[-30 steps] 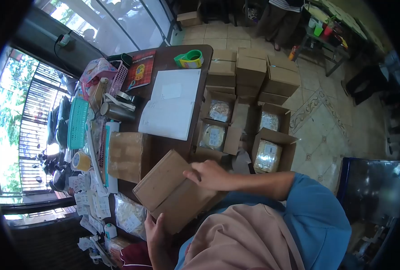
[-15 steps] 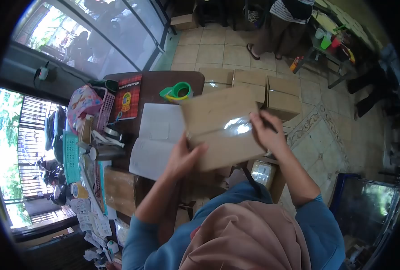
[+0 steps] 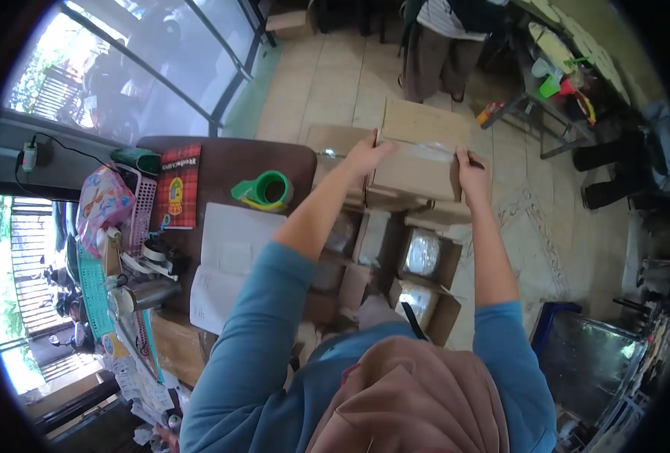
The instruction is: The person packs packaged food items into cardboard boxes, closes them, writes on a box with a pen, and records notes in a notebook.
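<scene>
A closed cardboard box [image 3: 419,167] with clear tape along its seam is held out at arm's length, over or on other boxes beyond the table. My left hand [image 3: 370,155] grips its left side, and my right hand [image 3: 472,175] grips the right side. A thin dark pen-like stick [image 3: 476,164] also pokes out from my right fingers. Behind my left hand shows part of another taped box [image 3: 331,142]. Nearer my body stand open boxes holding shiny plastic-wrapped things [image 3: 423,253]; their contents are unclear.
On the brown table [image 3: 233,158] lie an open notebook [image 3: 233,253], a green tape dispenser [image 3: 267,190] and a red plaid book [image 3: 176,187]. Baskets and a metal cup [image 3: 150,294] crowd its left side. Another person [image 3: 444,57] stands ahead, near a low bench [image 3: 535,94].
Both hands have carried the box forward, away from my body and off the notebook's edge, to above the floor boxes. The open boxes below are now uncovered to view.
</scene>
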A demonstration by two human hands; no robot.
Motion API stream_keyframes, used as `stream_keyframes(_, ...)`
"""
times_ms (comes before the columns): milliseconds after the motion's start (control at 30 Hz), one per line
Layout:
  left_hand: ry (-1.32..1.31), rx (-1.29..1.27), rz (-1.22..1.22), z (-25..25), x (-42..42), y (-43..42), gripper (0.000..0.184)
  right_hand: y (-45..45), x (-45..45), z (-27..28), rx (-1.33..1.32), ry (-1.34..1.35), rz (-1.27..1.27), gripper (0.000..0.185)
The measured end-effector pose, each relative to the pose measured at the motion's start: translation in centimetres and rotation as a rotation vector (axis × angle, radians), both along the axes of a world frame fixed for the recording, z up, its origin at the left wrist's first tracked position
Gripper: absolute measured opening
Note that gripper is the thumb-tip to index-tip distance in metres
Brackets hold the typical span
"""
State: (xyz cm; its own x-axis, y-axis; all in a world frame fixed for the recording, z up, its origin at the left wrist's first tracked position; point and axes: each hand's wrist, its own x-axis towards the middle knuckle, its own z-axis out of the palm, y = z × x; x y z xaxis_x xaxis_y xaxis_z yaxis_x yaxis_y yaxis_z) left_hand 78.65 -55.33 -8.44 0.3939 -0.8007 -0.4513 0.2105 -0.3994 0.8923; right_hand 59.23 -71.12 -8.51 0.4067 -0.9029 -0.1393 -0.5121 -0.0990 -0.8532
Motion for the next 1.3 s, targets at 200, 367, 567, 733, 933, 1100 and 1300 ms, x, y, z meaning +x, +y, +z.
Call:
stream_keyframes(200,-0.046,0.06,0.03,0.8,-0.2,0.6,0.086,-1.0,1.3,-2.2,0.03,0.143,-0.029,0.054)
stream_keyframes(367,-0.188,0.056,0.037,-2.1,1.3,0.1,0.089,1.3,2.5,-1.1,-0.013,0.125,-0.075,0.049)
stream_keyframes(567,-0.279,0.049,0.036,-3.4,0.2,0.5,0.089,-0.1,1.6,-2.5,-0.158,0.122,-0.039,0.045)
stream_keyframes(733,-0.402,0.039,0.033,-0.6,-1.1,5.7,0.074,0.3,1.5,-2.2,-0.33,0.136,0.025,0.048)
stream_keyframes(933,-1.1,0.082,0.113,0.1,-4.1,20.8,0.069,0.4,1.7,-2.1,-0.473,0.236,0.024,0.051)
stream_keyframes(1100,-1.108,0.559,0.234,-0.4,-9.0,31.0,0.08,2.2,2.2,1.4,-0.48,0.327,0.011,0.051)
stream_keyframes(1300,-0.961,0.868,0.19,-3.3,-11.9,36.1,0.08,10.5,6.5,3.4,-1.021,-0.273,0.33,0.04)
